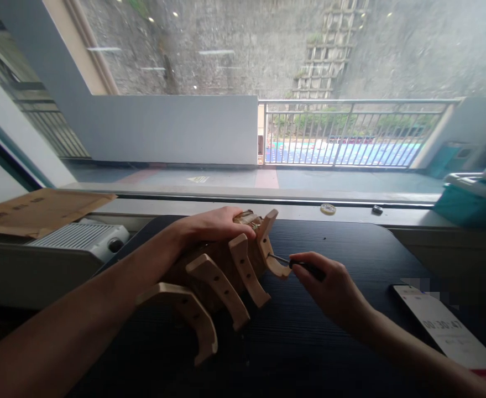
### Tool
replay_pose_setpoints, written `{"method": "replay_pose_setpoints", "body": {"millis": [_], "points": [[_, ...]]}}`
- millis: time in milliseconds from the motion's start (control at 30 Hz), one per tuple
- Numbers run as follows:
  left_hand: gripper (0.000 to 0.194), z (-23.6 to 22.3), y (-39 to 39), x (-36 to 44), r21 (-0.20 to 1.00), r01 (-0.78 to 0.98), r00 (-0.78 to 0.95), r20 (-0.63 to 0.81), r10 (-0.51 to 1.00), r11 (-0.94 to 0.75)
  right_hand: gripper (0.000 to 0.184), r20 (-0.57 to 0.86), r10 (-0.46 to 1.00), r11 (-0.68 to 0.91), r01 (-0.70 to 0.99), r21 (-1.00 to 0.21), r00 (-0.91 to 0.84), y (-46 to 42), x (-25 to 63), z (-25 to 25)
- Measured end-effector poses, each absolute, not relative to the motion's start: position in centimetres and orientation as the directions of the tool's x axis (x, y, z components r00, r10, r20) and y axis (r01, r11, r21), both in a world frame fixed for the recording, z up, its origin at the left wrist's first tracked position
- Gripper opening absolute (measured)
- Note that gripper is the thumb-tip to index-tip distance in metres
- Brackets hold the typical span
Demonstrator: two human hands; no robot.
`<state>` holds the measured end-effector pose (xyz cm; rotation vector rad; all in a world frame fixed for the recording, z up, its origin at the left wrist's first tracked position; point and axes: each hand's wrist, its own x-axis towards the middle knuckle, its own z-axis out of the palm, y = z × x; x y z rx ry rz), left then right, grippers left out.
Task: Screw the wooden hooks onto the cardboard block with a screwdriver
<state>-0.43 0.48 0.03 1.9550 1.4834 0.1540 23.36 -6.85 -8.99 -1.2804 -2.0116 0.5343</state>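
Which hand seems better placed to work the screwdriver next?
Probably the right hand: it grips the screwdriver, whose tip is at the rightmost wooden hook. The left hand seems occupied, holding the wooden rack.

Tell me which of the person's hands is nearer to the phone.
Right. The right hand, holding the screwdriver, is left of the phone; the left hand is farther left, gripping the wooden rack.

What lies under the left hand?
A brown wooden piece with four pale hooks. Part of it shows beside the left hand; whatever the palm covers cannot be seen.
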Motion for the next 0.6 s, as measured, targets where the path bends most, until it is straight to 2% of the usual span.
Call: {"method": "replay_pose_setpoints", "body": {"millis": [33,100,200,267,333,400,467,500,533,567,600], "points": [[0.043,0.0,0.5,-0.4,0.571,0.81,0.357,-0.296,0.886,-0.135,0.029,0.247,0.951,0.311,0.563,-0.766,-0.188,-6.8,23.2,-9.2],[0.043,0.0,0.5,-0.4,0.586,0.797,0.39,-0.316,0.865,-0.145,0.034,0.128,0.985,0.167,0.483,-0.86,-0.113,-6.7,23.0,-9.3],[0.045,0.1,0.6,-0.4,0.592,0.796,0.385,-0.331,0.861,-0.128,0.034,0.117,0.982,0.18,0.565,-0.805,-0.147,-6.8,23.2,-8.3],[0.047,0.1,0.7,-0.4,0.592,0.799,0.367,-0.336,0.868,-0.108,0.034,0.167,0.962,0.271,0.71,-0.65,-0.214,-7.2,23.5,-7.4],[0.05,0.1,0.8,-0.5,0.605,0.79,0.361,-0.335,0.87,-0.095,0.038,0.259,0.903,0.425,0.802,-0.42,-0.343,-7.6,23.8,-6.7],[0.05,0.0,0.8,-0.7,0.623,0.777,0.366,-0.327,0.871,-0.093,0.035,0.346,0.774,0.604,0.783,-0.153,-0.53,-7.9,24.0,-6.5],[0.049,0.0,0.8,-0.8,0.64,0.763,0.371,-0.323,0.871,-0.088,0.035,0.377,0.631,0.72,0.692,0.04,-0.678,-7.9,24.1,-6.9],[0.049,0.0,0.8,-0.8,0.648,0.757,0.371,-0.322,0.871,-0.083,0.034,0.39,0.596,0.745,0.665,0.059,-0.702,-7.8,24.1,-7.3],[0.048,0.0,0.8,-0.9,0.654,0.752,0.371,-0.324,0.871,-0.077,0.032,0.414,0.604,0.746,0.666,0.006,-0.681,-7.6,24.0,-7.8],[0.048,0.0,0.8,-0.9,0.659,0.748,0.37,-0.327,0.869,-0.071,0.029,0.444,0.654,0.72,0.684,-0.115,-0.613,-7.5,23.8,-8.3],[0.047,0.0,0.7,-0.8,0.661,0.747,0.368,-0.331,0.869,-0.065,0.025,0.45,0.735,0.657,0.698,-0.286,-0.507,-7.3,23.6,-8.8]]}}
